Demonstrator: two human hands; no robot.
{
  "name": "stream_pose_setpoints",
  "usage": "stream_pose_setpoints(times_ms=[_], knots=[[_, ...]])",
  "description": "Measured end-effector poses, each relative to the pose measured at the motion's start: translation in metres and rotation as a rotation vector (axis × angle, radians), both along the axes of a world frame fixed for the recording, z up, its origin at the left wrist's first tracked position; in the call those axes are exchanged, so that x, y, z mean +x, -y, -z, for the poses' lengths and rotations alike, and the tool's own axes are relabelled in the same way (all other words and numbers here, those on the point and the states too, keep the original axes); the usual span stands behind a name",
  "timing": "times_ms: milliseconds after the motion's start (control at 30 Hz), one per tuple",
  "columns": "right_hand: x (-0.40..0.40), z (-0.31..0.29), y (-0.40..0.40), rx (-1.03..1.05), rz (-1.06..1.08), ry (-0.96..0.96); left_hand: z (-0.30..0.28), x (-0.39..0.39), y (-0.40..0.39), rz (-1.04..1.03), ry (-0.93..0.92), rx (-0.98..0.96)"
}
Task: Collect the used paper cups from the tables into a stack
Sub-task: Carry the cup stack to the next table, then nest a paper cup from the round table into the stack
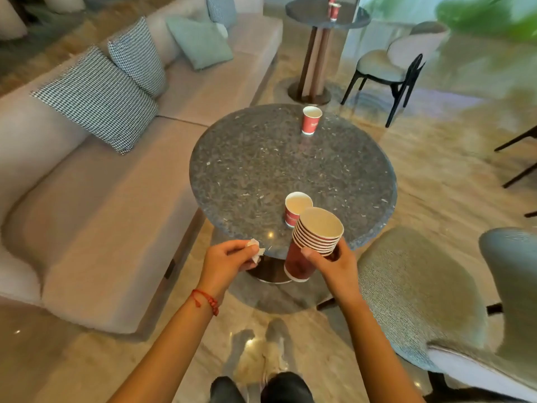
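Note:
My right hand (337, 266) grips a stack of several red paper cups (313, 239), tilted, over the near edge of a round dark stone table (261, 170). Just behind the stack, a single red cup (293, 207) stands upright on the table. Another red cup (311, 120) stands at the table's far edge. My left hand (229, 257) pinches a crumpled white tissue (255, 250) beside the near rim. Two more red cups (333, 10) stand on a farther round table (308, 13) at the top.
A long beige sofa (116, 199) with checked cushions (98, 100) runs along the left. A grey upholstered chair (421, 301) stands close at the right, and a black-legged chair (389, 68) is beyond the table. The floor is polished stone.

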State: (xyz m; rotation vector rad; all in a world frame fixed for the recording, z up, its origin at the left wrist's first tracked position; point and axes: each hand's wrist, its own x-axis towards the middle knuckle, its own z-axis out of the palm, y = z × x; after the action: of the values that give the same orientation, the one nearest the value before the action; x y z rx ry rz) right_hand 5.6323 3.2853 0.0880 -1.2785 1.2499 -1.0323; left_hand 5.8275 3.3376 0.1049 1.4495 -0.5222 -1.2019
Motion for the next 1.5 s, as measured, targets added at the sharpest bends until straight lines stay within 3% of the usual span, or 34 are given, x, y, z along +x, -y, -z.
stream_pose_setpoints(times_ms=[267,600,1500], knots=[[0.0,-0.002,0.096,-0.038,-0.018,0.011,0.008,-0.01,0.083,-0.036,0.007,0.057],[0.02,0.024,0.164,-0.015,-0.064,0.015,0.022,-0.002,0.131,-0.053,-0.02,0.177],[0.035,0.112,0.15,0.192,0.045,-0.225,0.046,0.018,0.166,0.038,-0.07,0.284]])
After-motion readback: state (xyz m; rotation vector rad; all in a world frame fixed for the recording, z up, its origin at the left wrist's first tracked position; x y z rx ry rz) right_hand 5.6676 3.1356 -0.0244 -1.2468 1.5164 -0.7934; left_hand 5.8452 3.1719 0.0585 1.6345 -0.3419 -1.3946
